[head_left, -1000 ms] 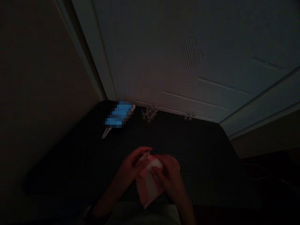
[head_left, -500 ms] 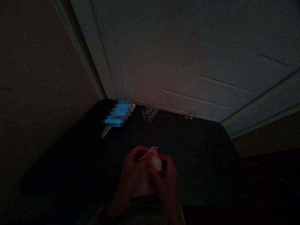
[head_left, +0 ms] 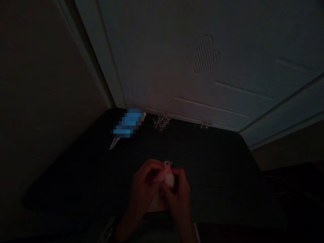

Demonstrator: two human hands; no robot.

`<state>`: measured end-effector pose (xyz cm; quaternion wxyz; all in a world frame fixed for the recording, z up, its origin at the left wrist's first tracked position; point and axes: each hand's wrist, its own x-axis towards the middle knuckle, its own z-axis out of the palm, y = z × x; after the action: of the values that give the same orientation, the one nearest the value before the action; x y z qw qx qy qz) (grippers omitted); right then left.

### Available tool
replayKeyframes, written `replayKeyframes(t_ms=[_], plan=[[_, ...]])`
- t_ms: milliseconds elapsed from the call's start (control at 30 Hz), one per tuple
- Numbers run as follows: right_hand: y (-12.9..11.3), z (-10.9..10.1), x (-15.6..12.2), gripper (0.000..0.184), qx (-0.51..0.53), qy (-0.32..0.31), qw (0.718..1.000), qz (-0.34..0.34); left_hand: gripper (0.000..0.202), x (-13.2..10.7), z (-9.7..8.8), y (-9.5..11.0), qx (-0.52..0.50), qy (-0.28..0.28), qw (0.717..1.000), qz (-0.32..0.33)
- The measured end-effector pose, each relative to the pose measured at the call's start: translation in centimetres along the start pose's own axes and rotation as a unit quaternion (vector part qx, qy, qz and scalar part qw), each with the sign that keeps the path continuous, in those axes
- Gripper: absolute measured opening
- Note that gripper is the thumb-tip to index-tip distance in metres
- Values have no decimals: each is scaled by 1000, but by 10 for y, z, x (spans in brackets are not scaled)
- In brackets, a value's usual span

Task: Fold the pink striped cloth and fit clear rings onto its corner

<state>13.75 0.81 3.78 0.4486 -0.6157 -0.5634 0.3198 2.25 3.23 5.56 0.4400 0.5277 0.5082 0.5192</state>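
Observation:
In dim light a pink and white cloth (head_left: 169, 180) is bunched between my two hands, its lower part hanging down below them. A small clear glass (head_left: 167, 163) pokes out of the top of the cloth; its lower part is hidden. My left hand (head_left: 145, 182) is closed with the fingers pinching a fold of cloth against the glass. From the other side, my right hand (head_left: 178, 189) grips the cloth around the glass with thumb and fingers. Both hands are over the near half of the dark table (head_left: 215, 162).
Several small clear glasses (head_left: 162, 122) stand grouped at the table's back, with a few more (head_left: 204, 125) farther right. A blurred-out blue screen (head_left: 129, 123) on a white stand is at the back left. Behind rises a white panel (head_left: 177, 57) with raised hearts.
The cloth has shifted off the top, so the glass's edge shows now. My left fingers have curled inward over the cloth. The picture has grown darker.

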Motion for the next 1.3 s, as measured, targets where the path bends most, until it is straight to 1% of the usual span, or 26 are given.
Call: replayKeyframes(t_ms=[133,200,300,367,500,600,700,800,967,1067,1167,1233,1300], plan=[[5,0,2,21,2,4,1000,-11,15,4,-8,2,-6,-52,999,17],[6,1,3,21,-7,9,1000,-18,18,8,-12,2,-1,-64,998,14],[6,0,5,21,-14,-4,1000,-26,9,12,-13,-1,4,-49,999,-10],[5,0,6,20,-13,-12,999,-29,3,13,-10,-3,-16,-47,998,-40],[5,-1,6,19,-17,-18,999,-30,16,12,-4,-6,-88,-41,988,-120],[7,-1,6,18,-31,-16,998,-52,23,11,-2,-6,-109,-18,982,-151],[9,-1,6,19,-57,-12,995,-76,27,12,-4,-5,-102,3,980,-172],[8,-1,5,21,-78,-17,994,-78,28,13,-8,-4,-81,2,983,-166],[3,-4,5,23,-74,-54,994,-61,26,16,-15,-5,-76,-6,985,-154],[1,-8,7,21,-53,-75,993,-80,24,19,-19,-8,-69,-25,989,-131],[-2,-13,11,20,-30,-61,994,-88,21,22,-21,-9,-47,-54,992,-106],[-4,-14,14,24,-21,-46,996,-80,19,22,-20,-9,-16,-65,993,-96],[-8,-14,17,29,-25,-46,996,-77,17,22,-19,-7,20,-72,994,-78]])
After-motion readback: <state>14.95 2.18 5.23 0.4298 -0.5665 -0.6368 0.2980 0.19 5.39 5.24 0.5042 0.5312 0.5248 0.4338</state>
